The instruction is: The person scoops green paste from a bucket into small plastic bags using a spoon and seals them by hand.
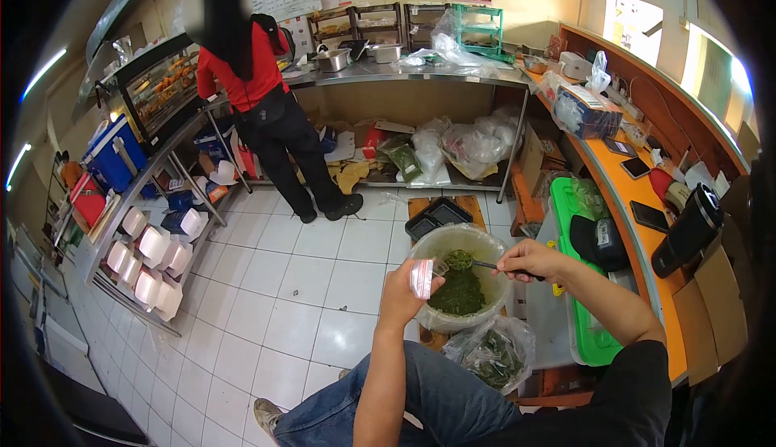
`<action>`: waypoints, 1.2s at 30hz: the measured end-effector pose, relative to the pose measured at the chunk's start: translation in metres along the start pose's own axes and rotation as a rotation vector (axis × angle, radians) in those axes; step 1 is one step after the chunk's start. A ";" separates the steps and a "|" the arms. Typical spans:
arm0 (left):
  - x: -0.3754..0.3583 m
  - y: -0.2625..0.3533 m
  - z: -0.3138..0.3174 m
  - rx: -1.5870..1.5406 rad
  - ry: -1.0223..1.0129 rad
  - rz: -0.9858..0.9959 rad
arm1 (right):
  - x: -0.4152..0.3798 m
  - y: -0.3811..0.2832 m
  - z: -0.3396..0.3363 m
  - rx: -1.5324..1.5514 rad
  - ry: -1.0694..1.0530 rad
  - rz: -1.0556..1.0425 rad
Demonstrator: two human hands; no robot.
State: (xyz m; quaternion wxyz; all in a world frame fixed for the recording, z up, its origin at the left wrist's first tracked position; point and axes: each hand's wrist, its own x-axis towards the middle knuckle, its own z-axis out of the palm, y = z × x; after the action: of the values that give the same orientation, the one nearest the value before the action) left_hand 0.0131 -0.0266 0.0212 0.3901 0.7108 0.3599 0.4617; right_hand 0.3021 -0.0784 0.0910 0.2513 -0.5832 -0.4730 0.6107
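Note:
My left hand [395,295] is closed around a small clear plastic bag [422,279] with red markings, at the left rim of a large whitish tub [499,295]. In my right hand [531,259] is the dark handle of a spoon [485,265], its bowl heaped with chopped green food. The spoon's bowl is over the tub, close to the bag's opening. More of the dark green food [457,295] lies inside the tub. A clear bag of green leaves [495,358] sits just below the tub, near my knee.
Black plastic trays [440,217] lie beyond the tub. At right are a green-lidded bin [596,330] and an orange counter [659,245] with phones and a black tumbler [687,233]. A person in red [246,63] stands by a steel table [396,75]. Foam boxes [153,245] fill a left shelf.

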 end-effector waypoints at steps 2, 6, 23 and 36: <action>0.001 -0.005 0.002 0.002 -0.007 0.028 | -0.001 -0.013 -0.003 -0.044 -0.021 0.003; 0.003 -0.007 0.004 0.006 -0.016 0.116 | 0.001 -0.035 -0.004 -0.159 -0.098 0.042; -0.001 -0.004 0.005 0.159 -0.067 0.152 | 0.044 -0.075 0.006 -0.489 -0.253 0.108; 0.004 -0.017 0.011 0.031 -0.112 0.040 | 0.030 -0.095 0.073 -1.746 -0.140 -0.616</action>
State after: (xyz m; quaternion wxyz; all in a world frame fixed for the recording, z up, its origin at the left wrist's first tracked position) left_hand 0.0217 -0.0178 0.0046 0.3893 0.7485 0.3304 0.4231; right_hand 0.2036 -0.0324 0.1504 -0.1546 -0.3762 -0.9133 -0.0217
